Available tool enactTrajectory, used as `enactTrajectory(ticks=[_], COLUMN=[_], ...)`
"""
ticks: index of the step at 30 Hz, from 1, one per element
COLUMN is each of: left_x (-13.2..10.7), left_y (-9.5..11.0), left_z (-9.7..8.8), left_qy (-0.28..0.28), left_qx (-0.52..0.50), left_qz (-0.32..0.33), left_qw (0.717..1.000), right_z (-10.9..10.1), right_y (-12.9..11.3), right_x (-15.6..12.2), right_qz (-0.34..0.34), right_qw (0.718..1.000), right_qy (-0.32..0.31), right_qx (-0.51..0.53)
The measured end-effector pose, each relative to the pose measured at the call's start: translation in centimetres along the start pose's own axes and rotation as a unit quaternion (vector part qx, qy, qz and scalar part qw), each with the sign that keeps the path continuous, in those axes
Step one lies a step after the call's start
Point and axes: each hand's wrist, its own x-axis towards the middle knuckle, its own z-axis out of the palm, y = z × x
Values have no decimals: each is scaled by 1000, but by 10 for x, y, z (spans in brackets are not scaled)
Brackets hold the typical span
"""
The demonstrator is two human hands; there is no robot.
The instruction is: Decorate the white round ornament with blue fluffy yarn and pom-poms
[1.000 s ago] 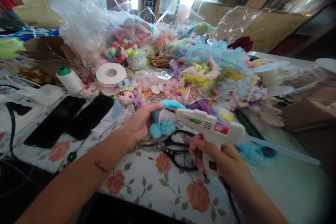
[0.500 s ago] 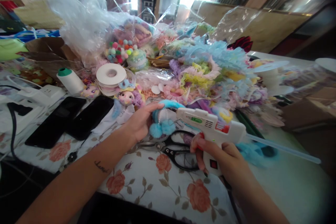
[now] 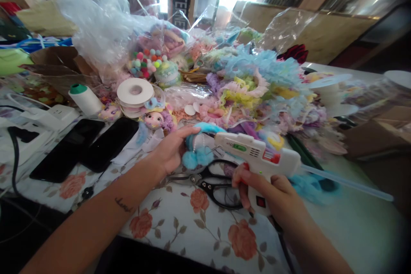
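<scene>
In the head view, my left hand [image 3: 175,150] is closed on a fuzzy blue craft piece [image 3: 210,128], which curves over at the top and has blue pompoms [image 3: 196,157] hanging below. My right hand [image 3: 260,186] wraps round the handle of a white hot glue gun [image 3: 247,145]. The gun's nozzle points left and meets or nearly meets the blue piece; exact contact is hard to tell. A clear glue stick [image 3: 346,182] juts from the gun's rear. Under the gun lie black-handled scissors [image 3: 205,182], blades to the left, partly covered by my right hand.
Two black phones [image 3: 69,150] lie at left beside a power strip [image 3: 58,113]. Behind them stand a thread cone [image 3: 86,100] and a ribbon spool [image 3: 135,93]. A doll head [image 3: 154,119] lies near the spool. Ruffled lace and ribbon [image 3: 260,68] pile up at the back.
Both hands, the blue craft piece and the glue gun stay almost in place. Only a very slight shift of the whole view shows.
</scene>
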Motion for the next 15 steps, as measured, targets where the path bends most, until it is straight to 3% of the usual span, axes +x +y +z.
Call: enactTrajectory(ticks=[10, 15], left_x=[2, 0], left_y=[-1, 0], left_z=[-4, -2], left_qy=[-45, -16], left_qx=[-18, -27], left_qz=[-12, -1], left_qw=[999, 1000], right_z=[-2, -10], right_y=[-3, -7], right_x=[2, 0], right_qz=[-29, -40], right_qw=[998, 993], right_qy=[12, -1], right_qx=[53, 112])
